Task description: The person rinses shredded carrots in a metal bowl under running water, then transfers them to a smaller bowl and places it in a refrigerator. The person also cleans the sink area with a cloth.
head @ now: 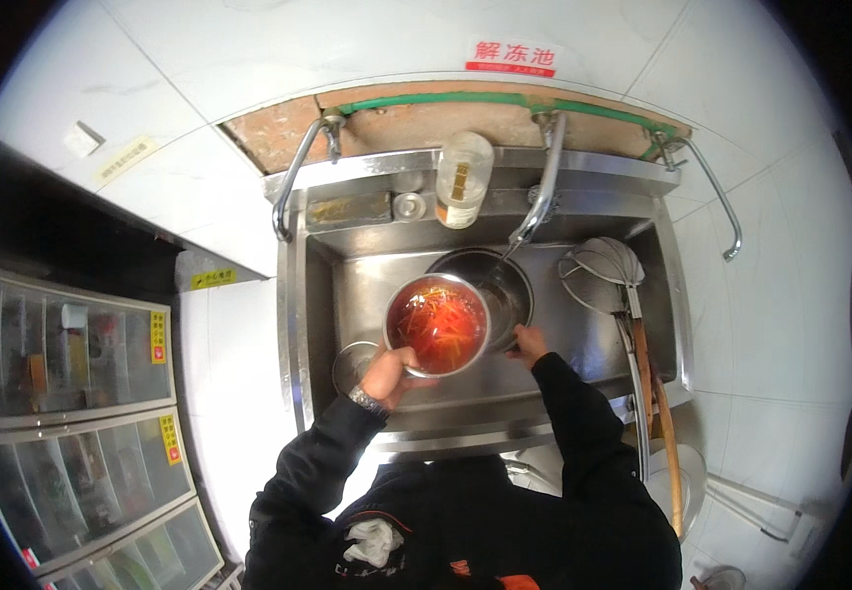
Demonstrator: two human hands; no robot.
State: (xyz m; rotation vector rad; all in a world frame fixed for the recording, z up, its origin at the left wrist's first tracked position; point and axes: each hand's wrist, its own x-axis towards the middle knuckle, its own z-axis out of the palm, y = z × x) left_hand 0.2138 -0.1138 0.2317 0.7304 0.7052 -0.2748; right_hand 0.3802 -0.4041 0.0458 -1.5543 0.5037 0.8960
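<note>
My left hand [389,376] grips the near left rim of a round metal bowl [437,324] that holds red liquid with thin yellow-orange shreds. The bowl is over a stainless steel sink [389,258]. My right hand [529,345] holds the near right rim of a dark round pan [518,284], which stands in the sink, partly hidden by the bowl. From the middle faucet [544,192] water runs into the pan. A smaller round container [348,361] sits in the sink beside my left hand.
Wire strainers [603,273] with long handles lean across the sink's right side. A clear plastic jar [465,177], a small metal lid or dish [409,207] and a rectangular container [348,209] line the back ledge. Faucets [297,177] [717,199] flank the sink. A glass-fronted cabinet [72,346] stands left.
</note>
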